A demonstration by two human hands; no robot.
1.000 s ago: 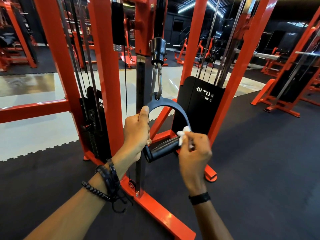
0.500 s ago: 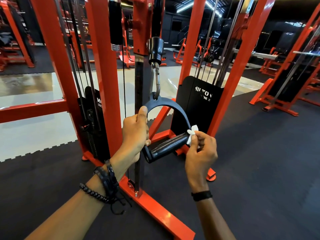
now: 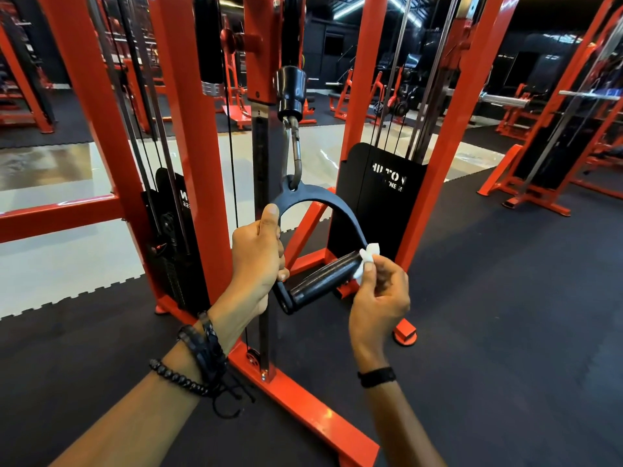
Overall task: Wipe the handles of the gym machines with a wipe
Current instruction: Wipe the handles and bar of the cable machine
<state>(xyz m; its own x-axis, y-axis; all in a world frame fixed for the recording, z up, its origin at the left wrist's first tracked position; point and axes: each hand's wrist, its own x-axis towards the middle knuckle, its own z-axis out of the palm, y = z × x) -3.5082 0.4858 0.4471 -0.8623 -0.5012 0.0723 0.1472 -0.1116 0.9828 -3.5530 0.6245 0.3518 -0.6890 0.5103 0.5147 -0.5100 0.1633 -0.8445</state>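
A gym floor of dark rubber matting (image 3: pixel 505 315) fills the lower frame, with red machine frames (image 3: pixel 199 163) behind; at centre a black stirrup handle (image 3: pixel 320 281) is hung from a carabiner (image 3: pixel 295 153), so it is judged stiff but free to swing; it is steadied by the left hand (image 3: pixel 258 261), whose fingers are curled round the strap's left side; a small, soft white wipe (image 3: pixel 367 261) is pinched against the grip's right end by the right hand (image 3: pixel 381 294).

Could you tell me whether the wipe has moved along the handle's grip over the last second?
Yes. The wipe slid along the black grip toward its far end, away from the left hand steadying the strap.
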